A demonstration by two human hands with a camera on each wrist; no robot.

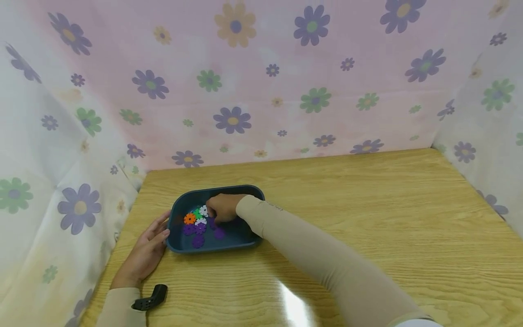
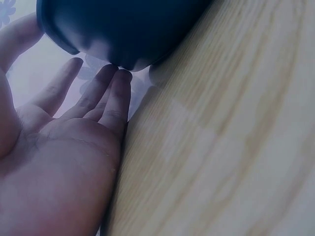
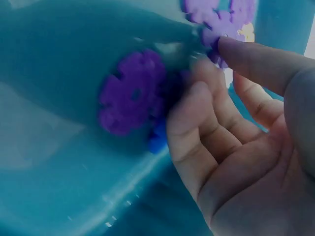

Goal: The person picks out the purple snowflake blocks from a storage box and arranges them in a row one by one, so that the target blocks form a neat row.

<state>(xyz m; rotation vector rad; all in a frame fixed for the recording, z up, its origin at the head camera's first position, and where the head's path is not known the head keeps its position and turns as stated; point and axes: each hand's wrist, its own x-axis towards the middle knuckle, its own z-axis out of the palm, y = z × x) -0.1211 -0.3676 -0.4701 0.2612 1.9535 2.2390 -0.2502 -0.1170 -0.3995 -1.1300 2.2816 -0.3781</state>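
Note:
A dark blue-green plastic tray (image 1: 216,249) holds several flower-shaped plastic discs: an orange disc (image 1: 189,219), a green disc (image 1: 197,214), white discs (image 1: 200,221) and purple discs (image 1: 198,240). My left hand (image 1: 145,254) rests against the tray's left end, its fingers fairly straight. Inside the tray, my right hand (image 1: 224,208) reaches down among the discs with bent fingers. The right wrist view has a purple disc (image 3: 133,93) and a bit of blue disc (image 3: 158,137) beside the fingertips. Whether the thumb and fingers pinch a disc is unclear there.
The tray stands on the left part of a wood-grain table (image 1: 367,218). Flower-printed cloth (image 1: 278,81) hangs behind the table and at both sides. A black strap mount (image 1: 151,299) sits on the left wrist.

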